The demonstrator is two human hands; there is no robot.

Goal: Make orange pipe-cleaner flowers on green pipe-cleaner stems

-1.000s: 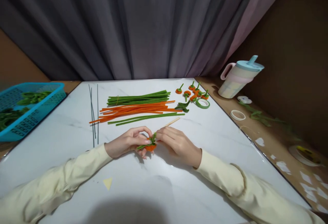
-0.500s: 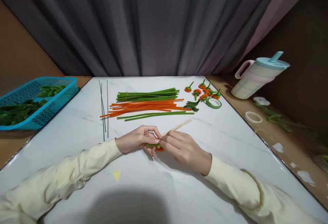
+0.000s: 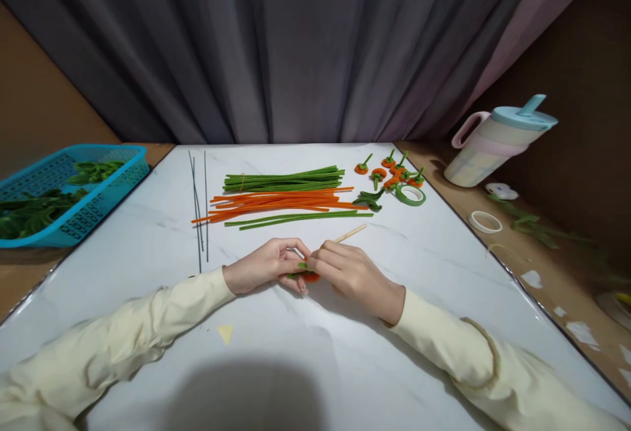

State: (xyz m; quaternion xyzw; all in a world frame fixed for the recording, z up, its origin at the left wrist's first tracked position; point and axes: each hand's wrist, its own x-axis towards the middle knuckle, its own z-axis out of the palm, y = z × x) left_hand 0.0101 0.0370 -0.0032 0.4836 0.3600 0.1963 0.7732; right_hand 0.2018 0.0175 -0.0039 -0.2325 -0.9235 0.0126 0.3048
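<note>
My left hand (image 3: 263, 265) is closed around a small orange-and-green pipe-cleaner pumpkin (image 3: 310, 277), whose green ends stick out between the fingers. From the other side my right hand (image 3: 357, 280) pinches at a green pipe-cleaner piece (image 3: 302, 265) on top of it; the fingertips partly cover it. Behind the right knuckles a thin wooden stick (image 3: 351, 233) shows; whether that hand holds it or it lies on the table I cannot tell. Beyond my hands lie loose green pipe cleaners (image 3: 305, 221), an orange bunch (image 3: 276, 203) and a tied green bunch (image 3: 286, 180).
Finished-looking small pumpkins (image 3: 378, 174), green leaf pieces (image 3: 367, 200) and green tape (image 3: 418, 202) lie at the back right. Dark wires (image 3: 207, 207) are at left, near a blue basket (image 3: 106, 191) of greenery. A tumbler (image 3: 497, 142) and white ring (image 3: 486, 222) stand right; a yellow scrap (image 3: 225, 333) is in front.
My right hand has shifted slightly up and left, covering more of the wooden stick. The pumpkin has turned or risen a little, so more orange shows between my hands.
</note>
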